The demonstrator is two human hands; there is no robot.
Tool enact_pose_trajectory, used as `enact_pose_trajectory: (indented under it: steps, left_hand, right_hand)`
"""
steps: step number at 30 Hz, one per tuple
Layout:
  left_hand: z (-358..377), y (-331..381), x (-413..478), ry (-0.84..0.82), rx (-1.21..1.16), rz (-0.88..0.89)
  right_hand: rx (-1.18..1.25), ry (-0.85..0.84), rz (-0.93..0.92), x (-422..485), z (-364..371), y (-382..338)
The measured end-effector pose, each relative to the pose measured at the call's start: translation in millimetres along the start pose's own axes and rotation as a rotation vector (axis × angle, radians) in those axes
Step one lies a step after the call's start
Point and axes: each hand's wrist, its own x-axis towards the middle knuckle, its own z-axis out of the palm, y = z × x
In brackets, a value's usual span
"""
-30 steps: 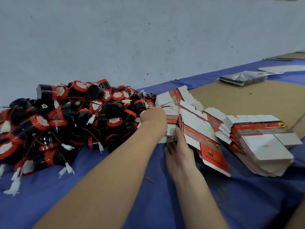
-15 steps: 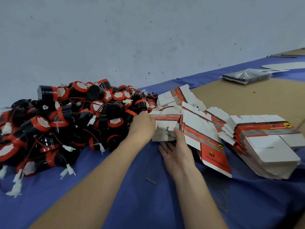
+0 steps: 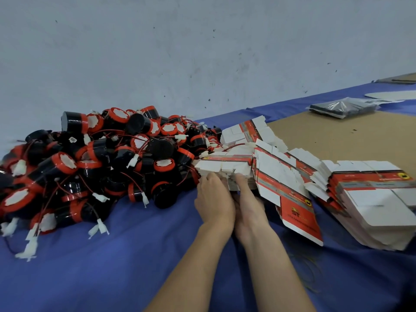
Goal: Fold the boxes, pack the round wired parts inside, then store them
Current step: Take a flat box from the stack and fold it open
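The left hand (image 3: 213, 200) and right hand (image 3: 249, 207) lie side by side, touching along their inner edges, backs turned up. Both reach forward to the near edge of a small stack of flat boxes (image 3: 225, 164) at twelve o'clock from them. Their fingertips are tucked in under the stack's overhanging white flaps, so I cannot tell whether they clench the stack or only press against it. The stack lies roughly level, with its red printed band on top.

At two to three o'clock from the hands a fanned row of flat boxes (image 3: 292, 176) leans against the stack's right end, and one red panel hangs down toward the near side. Beyond it at three o'clock sits a thicker pile of flat boxes (image 3: 371, 194), white faces up. A further bundle (image 3: 245, 129) lies at twelve o'clock behind the stack.

At nine to ten o'clock is the heap of round wired parts (image 3: 101, 158): black cylinders with red rims, thin red wires and white plugs, touching the stack's left end. Everything rests on the blue-covered worktop (image 3: 112, 266). At one o'clock a brown cardboard sheet (image 3: 337, 136) lies on it, with a dark plastic-wrapped packet (image 3: 342, 108) on its far edge. A pale wall (image 3: 202, 52) stands behind.
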Motion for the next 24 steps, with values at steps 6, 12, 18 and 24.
enact_pose_trajectory:
  steps: [6, 12, 18, 24]
  left_hand:
    - [-11.8, -9.2, -13.4, -0.228, -0.492, 0.154]
    - [-42.4, -28.5, -30.7, -0.265, -0.663, 0.29]
    - [-70.3, -63.9, -18.6, -0.093, -0.978, 0.015]
    - [-58.1, -83.0, -22.2, -0.25, -0.5, 0.165]
  right_hand:
    - [0.033, -0.16, 0.045, 0.2, -1.4, -7.1]
    - [-0.029, 0.034, 0.032, -2.4, 4.3, -8.0]
    - [-0.042, 0.15, -0.065, -7.2, 12.7, -3.0]
    - [-0.036, 0.133, -0.042, -14.4, 13.2, -6.3]
